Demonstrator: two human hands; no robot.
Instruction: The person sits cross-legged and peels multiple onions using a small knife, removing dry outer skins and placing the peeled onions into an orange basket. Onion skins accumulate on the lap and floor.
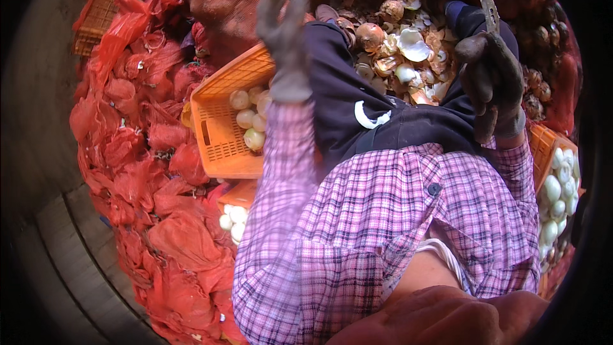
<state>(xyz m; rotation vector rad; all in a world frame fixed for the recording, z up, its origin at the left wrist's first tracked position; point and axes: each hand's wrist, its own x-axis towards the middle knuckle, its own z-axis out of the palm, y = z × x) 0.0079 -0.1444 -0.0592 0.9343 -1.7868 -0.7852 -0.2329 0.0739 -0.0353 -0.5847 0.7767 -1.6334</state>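
My left hand (287, 40), in a grey-brown work glove, is raised with its fingers apart and nothing visible in it; it is blurred. It is beside an orange plastic crate (210, 129) with several peeled onions (245, 119) inside. My right hand (495, 76), gloved too, grips a knife with a long, stained, slightly curved blade (484, 2) pointing away from me. The knife's handle is hidden by the glove. Between my legs lies a heap of onion skins (414, 45) with whole onions among them, such as a brown onion (369, 37).
Red mesh sacks (139, 153) cover the left side. A filled mesh sack (230, 0) stands ahead. White peeled onions fill a crate (541, 151) at right and another crate (239, 192) beside my left elbow. A curved onion piece (366, 117) rests on my trousers.
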